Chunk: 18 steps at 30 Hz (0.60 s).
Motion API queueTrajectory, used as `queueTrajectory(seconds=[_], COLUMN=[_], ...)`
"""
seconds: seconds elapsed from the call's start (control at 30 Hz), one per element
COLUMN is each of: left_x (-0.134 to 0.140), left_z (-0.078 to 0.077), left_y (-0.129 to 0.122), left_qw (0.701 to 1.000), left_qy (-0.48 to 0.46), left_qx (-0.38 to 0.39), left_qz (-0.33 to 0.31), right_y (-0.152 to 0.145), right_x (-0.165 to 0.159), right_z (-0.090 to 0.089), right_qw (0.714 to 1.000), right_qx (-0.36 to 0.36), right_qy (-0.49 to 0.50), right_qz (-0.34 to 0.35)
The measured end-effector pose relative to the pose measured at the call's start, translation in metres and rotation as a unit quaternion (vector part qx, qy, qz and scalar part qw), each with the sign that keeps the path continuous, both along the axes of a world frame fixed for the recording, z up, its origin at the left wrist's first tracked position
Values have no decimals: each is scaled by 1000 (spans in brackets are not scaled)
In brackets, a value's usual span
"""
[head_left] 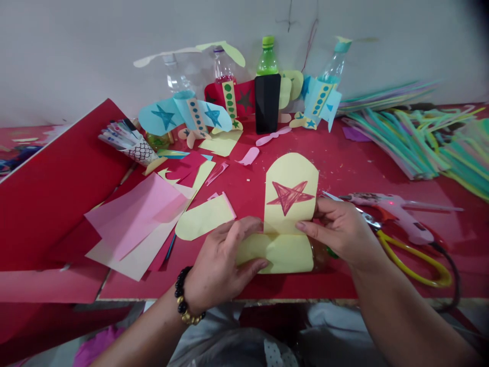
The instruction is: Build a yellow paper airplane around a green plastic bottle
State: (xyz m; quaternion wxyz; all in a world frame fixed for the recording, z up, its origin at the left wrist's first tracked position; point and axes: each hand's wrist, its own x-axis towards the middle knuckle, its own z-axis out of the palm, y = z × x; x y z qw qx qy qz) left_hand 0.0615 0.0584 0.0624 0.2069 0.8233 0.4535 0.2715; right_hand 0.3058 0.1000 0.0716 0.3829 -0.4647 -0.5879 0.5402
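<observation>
A plastic bottle lies on its side at the table's front edge, wrapped in yellow paper. My left hand grips its wrapped left end, thumb in front and fingers behind. Standing up from the wrap is a rounded yellow paper wing with a red star drawn on it. My right hand pinches the wing's lower right edge, thumb on the front; the fingers behind are partly hidden. Left of my left hand, another rounded yellow paper piece lies flat.
Scissors with yellow handles and a pink glue gun with a lit red light lie at right. Paper sheets and a pen cup are left. Behind stand decorated bottles, a black phone and pastel pipe cleaners.
</observation>
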Motion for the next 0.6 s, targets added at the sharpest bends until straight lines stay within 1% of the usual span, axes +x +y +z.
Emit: queueTrajectory(seconds=[0.23,0.47,0.6], left_x=[-1,-1,0], left_z=[0,0,0], left_y=[-1,-3,-3], left_qw=[1000,1000,1000], left_qy=[-4,-6,-13], left_qx=[6,2,-3], left_qz=[-3,0,4], right_y=[-2,-2,-2], right_x=[2,5,7], right_z=[-1,-5,-4], right_qw=[1000,1000,1000], right_qx=[5,14,18], right_qy=[-7,-15,-11], right_qz=[9,17,23])
